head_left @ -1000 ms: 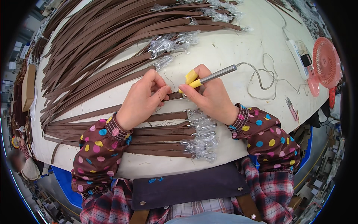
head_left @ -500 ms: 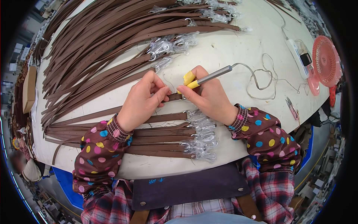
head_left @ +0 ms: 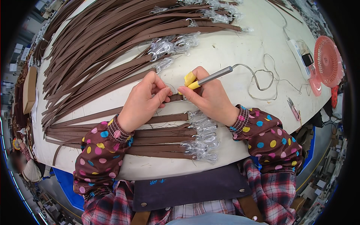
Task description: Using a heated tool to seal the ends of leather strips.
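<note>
My left hand [head_left: 143,98] is closed in a pinch at the end of a brown leather strap [head_left: 175,97]. A fine thread [head_left: 170,85] curves up beside its fingertips. Close on the right, my right hand [head_left: 216,100] grips a corded pen-shaped tool [head_left: 216,75] with a yellow grip and grey barrel. Yellow wrapping [head_left: 190,78] covers one of that hand's fingers. The tool's tip is hidden by the fingers near the strap's end, where a bit of metal ring shows. Whether the tip touches the strap I cannot tell.
Below my hands lie several straps [head_left: 165,133] with clasps in clear plastic [head_left: 202,140]. A large strap pile [head_left: 108,41] covers the far left. At right are a pink fan [head_left: 327,60], a power strip [head_left: 298,56], snips [head_left: 294,109] and the tool's looping cord [head_left: 258,80].
Both hands stay almost in place, with the pen-shaped tool held at the same angle. The thread by my left fingertips curves slightly differently.
</note>
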The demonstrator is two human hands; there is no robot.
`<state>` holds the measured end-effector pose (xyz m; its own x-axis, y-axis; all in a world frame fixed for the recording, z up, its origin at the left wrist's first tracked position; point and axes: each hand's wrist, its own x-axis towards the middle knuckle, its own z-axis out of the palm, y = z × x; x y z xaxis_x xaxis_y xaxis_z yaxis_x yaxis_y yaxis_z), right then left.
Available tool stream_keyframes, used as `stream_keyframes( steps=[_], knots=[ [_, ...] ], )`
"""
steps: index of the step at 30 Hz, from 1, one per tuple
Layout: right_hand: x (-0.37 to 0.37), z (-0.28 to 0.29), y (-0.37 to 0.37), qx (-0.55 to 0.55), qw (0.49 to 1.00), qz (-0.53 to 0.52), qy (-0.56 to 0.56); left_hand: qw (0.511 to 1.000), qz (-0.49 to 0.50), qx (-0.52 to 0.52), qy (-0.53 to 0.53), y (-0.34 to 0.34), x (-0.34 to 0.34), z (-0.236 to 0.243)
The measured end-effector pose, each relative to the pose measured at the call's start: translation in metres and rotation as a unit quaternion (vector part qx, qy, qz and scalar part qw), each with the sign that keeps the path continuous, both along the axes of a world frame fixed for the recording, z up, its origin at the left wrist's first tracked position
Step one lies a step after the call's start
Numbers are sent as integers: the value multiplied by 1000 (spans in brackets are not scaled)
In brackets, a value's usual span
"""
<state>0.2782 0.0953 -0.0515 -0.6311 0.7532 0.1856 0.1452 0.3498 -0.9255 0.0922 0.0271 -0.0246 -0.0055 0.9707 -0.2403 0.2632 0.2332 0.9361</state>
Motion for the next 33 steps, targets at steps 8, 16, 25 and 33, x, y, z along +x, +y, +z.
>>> stream_keyframes(
  steps=[8,16,25,33],
  knots=[
    [2,4,-1,22,999,-18,27,981,-39,48,182,-1,-8,9],
    [8,11,-2,21,996,-38,84,901,-95,173,386,-10,-1,9],
    [13,4,1,27,991,-48,120,945,-120,84,293,-9,5,10],
    [17,2,4,26,992,-54,115,963,-132,56,230,3,13,10]
  ],
)
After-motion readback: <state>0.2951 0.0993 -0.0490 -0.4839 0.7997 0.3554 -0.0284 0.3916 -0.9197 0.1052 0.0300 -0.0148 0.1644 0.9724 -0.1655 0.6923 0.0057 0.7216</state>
